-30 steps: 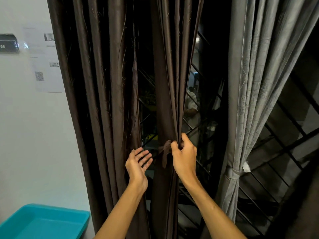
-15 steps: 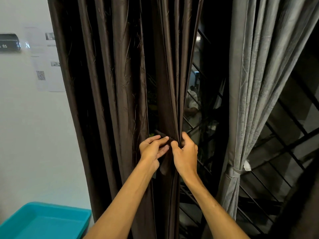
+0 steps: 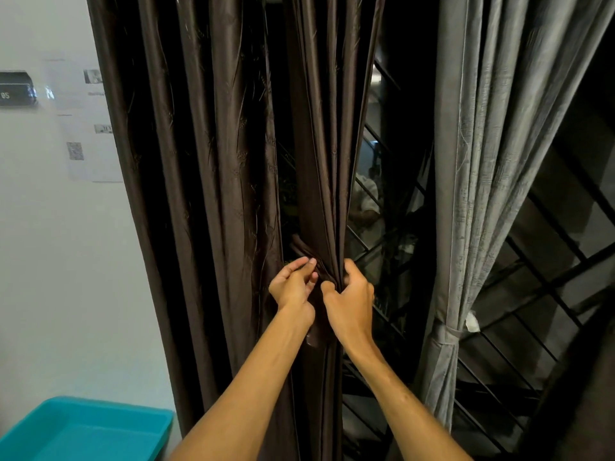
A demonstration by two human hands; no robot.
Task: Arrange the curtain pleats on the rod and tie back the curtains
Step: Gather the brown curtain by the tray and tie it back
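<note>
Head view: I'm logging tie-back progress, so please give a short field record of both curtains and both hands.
brown curtain: middle section gathered into a bundle
brown tie-back: wraps the bundle's left side, no knot visible
left hand: pinches the tie-back
right hand: grips the bundle
grey curtain: gathered, held by a grey band
teal tray: lower left, by the wall

The left hand, open before, now pinches the dark brown fabric tie-back. It is just beside the right hand.
</note>
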